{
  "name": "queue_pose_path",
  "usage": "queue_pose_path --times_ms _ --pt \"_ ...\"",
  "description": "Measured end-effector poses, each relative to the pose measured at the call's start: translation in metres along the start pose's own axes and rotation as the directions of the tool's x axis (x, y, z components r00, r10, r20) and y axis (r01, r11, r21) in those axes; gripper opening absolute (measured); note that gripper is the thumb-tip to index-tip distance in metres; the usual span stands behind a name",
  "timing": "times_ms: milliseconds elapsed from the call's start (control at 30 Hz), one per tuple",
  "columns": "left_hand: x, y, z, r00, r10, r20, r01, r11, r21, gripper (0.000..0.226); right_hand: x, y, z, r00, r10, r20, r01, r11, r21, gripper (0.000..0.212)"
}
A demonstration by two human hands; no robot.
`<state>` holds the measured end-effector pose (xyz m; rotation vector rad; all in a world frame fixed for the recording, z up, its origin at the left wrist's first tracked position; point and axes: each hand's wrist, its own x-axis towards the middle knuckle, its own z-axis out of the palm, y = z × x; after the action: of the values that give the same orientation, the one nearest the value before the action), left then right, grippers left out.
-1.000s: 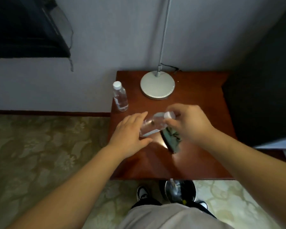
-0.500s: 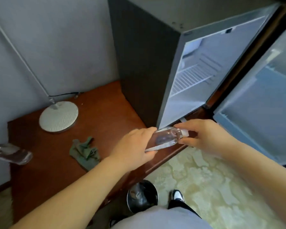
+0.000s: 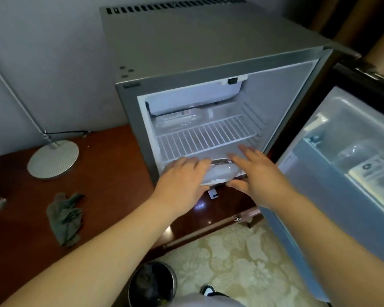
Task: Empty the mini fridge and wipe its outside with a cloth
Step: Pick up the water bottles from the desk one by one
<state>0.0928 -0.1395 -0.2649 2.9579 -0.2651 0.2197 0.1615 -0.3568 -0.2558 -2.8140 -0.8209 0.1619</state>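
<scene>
The clear plastic bottle [image 3: 222, 173] lies on its side right at the front lip of the silver mini fridge [image 3: 208, 52], in the lower space under the white wire shelf [image 3: 208, 138]. The left hand [image 3: 182, 176] has its fingers curled over one end. The right hand [image 3: 255, 173] meets the other end with straight, spread fingers and the thumb tucked below, bracing more than gripping. That is the weak point, I'd say: with only one end properly held, a smooth round bottle could roll or slide off the lip onto the dark red-brown wooden table [image 3: 111, 173], or over its edge to the patterned floor beside the shiny metal bin [image 3: 152, 284]. Lifting it too steeply might knock the wire shelf above. The fridge's pale-lined door [image 3: 319, 218] stands open close to the right forearm, so a careless elbow could bump it. There looks to be something clear and wrapped at the back above the wire shelf, and a clear item with a paper label in the door, so the emptying seems unfinished. The crumpled grey-green cloth [image 3: 64, 218] lies apart on the table near the round grey lamp base [image 3: 53, 159], untouched, and a spill there would wet it before the wiping.
</scene>
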Motion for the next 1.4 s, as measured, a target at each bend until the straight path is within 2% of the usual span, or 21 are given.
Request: queue_pose_path --times_ms 133,333,467,667,967,1100,1300,1400 --pt "0.038 -0.002 0.006 0.996 -0.085 0.000 0.084 0.995 0.054 0.066 0.036 0.012 0.007 0.998 0.067 -0.014 -0.062 0.976 0.208 0.081" --pt "0.083 -0.021 0.020 0.983 -0.183 -0.001 0.183 0.980 0.075 0.065 0.092 0.023 0.015 0.978 0.156 0.139 -0.194 0.925 0.327 0.077" --pt "0.092 -0.034 0.030 0.960 -0.275 -0.041 0.278 0.955 0.102 0.062 0.117 0.009 0.027 0.983 0.151 0.108 -0.178 0.929 0.323 0.077" --pt "0.096 -0.043 0.036 0.915 -0.402 -0.022 0.402 0.911 0.094 0.069 0.140 0.001 0.030 0.992 0.088 0.094 -0.105 0.975 0.198 0.072" --pt "0.093 -0.041 0.033 0.918 -0.395 0.030 0.387 0.910 0.148 0.087 0.143 -0.002 0.017 0.982 0.004 0.191 -0.067 0.943 0.325 0.068" --pt "0.087 -0.040 0.032 0.933 -0.351 0.072 0.343 0.933 0.111 0.078 0.142 0.001 0.011 0.974 -0.017 0.228 -0.081 0.908 0.411 0.072" --pt "0.072 -0.030 0.025 0.932 -0.346 0.108 0.344 0.938 0.041 0.078 0.124 0.000 0.012 0.986 0.044 0.162 -0.113 0.886 0.449 0.075" --pt "0.058 -0.022 0.026 0.929 -0.353 0.114 0.350 0.936 0.049 0.078 0.114 0.005 0.013 0.981 0.079 0.178 -0.154 0.874 0.461 0.077"
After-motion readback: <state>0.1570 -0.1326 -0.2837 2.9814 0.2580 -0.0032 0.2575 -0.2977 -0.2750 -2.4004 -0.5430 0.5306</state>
